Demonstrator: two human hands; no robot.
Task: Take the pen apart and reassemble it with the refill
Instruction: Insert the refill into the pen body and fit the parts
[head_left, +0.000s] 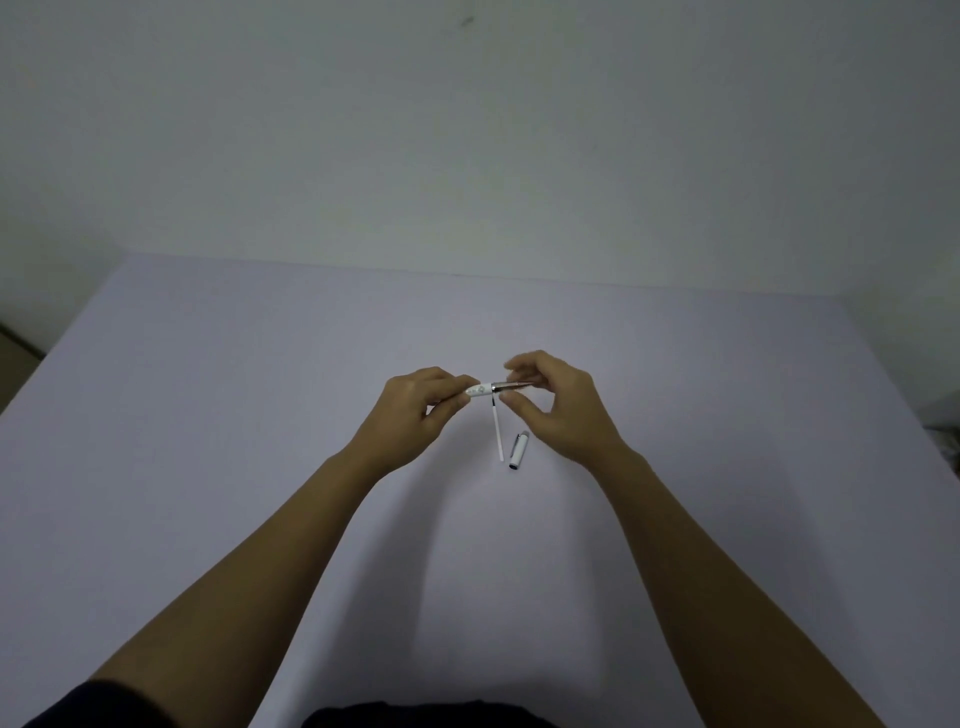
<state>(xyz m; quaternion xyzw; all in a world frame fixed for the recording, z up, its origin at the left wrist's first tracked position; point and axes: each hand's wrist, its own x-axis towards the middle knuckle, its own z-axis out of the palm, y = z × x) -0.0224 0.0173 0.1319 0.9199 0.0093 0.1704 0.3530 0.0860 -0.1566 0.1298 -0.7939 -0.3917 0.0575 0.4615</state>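
Observation:
A pen lies level between my two hands, above the middle of the table. My left hand (415, 410) pinches its white barrel (479, 389) at the left end. My right hand (558, 402) holds the metallic front section (511, 385) between thumb and fingers. The two parts meet end to end; I cannot tell if they are fully joined. A thin white refill (497, 434) lies on the table just below the pen, pointing toward me. Beside it on the right lies the white cap (519, 450) with a clip.
The pale lilac table (260, 467) stretches wide on both sides of my arms. A plain wall rises behind its far edge. Something dark shows at the right edge of the table (948, 441).

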